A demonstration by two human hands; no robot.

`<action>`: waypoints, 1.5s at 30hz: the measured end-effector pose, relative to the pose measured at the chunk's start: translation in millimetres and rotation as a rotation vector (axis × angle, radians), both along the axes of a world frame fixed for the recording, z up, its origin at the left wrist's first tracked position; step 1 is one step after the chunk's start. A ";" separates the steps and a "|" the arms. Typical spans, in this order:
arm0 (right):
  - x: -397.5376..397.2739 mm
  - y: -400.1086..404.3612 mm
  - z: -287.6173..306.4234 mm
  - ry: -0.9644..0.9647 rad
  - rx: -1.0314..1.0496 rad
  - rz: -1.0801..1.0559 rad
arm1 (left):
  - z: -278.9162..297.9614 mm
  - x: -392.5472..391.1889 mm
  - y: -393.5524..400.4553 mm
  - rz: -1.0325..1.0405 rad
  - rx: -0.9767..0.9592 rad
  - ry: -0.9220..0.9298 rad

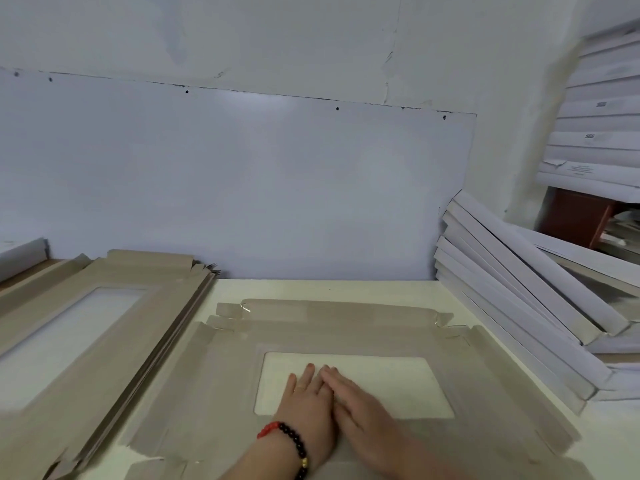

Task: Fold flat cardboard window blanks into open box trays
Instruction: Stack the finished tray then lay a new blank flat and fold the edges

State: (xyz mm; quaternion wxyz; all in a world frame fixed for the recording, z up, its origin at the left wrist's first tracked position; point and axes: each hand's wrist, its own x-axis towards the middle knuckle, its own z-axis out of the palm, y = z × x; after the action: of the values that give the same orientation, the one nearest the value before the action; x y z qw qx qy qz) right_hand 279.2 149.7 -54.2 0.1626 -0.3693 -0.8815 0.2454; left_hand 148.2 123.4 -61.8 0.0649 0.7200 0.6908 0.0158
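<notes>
Both hands, the left hand (pixel 306 400) and right hand (pixel 360 407) flat and side by side, press the clear window of a flat cardboard blank (pixel 346 336), likely pinning it for folding, right of the stack of blanks (pixel 104 306).

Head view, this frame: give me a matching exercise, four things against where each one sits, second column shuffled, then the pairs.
Things:
1. stack of flat blanks
2. single flat blank
3. folded white trays
4. beaded bracelet

Places:
A. on the left wrist
B. leaning at the table's right
C. under both hands, table centre
D. piled at the table's left

Pairs: 1-D, 2-C, 3-B, 4-A
</notes>
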 end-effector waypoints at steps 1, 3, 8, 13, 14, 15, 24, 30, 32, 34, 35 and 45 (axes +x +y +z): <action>1.5 5.7 -6.7 -0.084 0.062 0.008 | -7.5 -2.2 0.4 -0.023 -0.011 0.017; 13.4 23.2 -18.2 -0.353 0.205 0.027 | -16.4 -13.3 0.6 -0.042 -0.013 0.039; 79.4 65.7 -20.7 -0.609 0.131 -0.198 | -25.6 -69.5 5.0 0.096 -0.017 0.088; 157.1 85.7 -22.0 -0.655 0.082 -0.453 | -32.1 -139.6 0.9 0.281 -0.017 0.091; 167.7 87.9 -22.7 -0.657 0.083 -0.488 | -33.0 -150.0 -0.2 0.308 -0.023 0.083; 177.3 89.4 -23.2 -0.656 0.083 -0.524 | -33.7 -158.7 -1.2 0.333 -0.031 0.075; 218.3 85.8 -23.5 -0.599 0.187 -0.933 | -26.4 -178.6 -8.4 0.574 0.080 -0.003; 227.9 86.2 -11.3 -0.360 0.029 -0.932 | 4.7 -182.0 -4.0 0.771 0.085 -0.202; 232.7 83.8 -6.3 -0.318 -0.005 -0.915 | 14.9 -190.1 0.1 0.802 0.037 -0.337; 240.2 80.1 -1.7 -0.340 -0.050 -0.886 | 22.6 -198.4 -4.6 0.817 -0.032 -0.441; 243.8 78.4 1.3 -0.370 -0.089 -0.868 | 27.7 -200.9 -11.2 0.815 -0.082 -0.492; 191.3 59.9 54.1 -0.775 0.427 -0.523 | 60.5 -143.5 -6.6 0.455 0.134 0.157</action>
State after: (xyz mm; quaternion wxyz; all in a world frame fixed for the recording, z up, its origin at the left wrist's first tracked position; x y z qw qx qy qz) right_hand 470.5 209.6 -0.2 -0.0484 -0.6000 -0.7855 -0.1437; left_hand 4.7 116.8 -1.4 -0.0419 0.5478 0.8354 0.0198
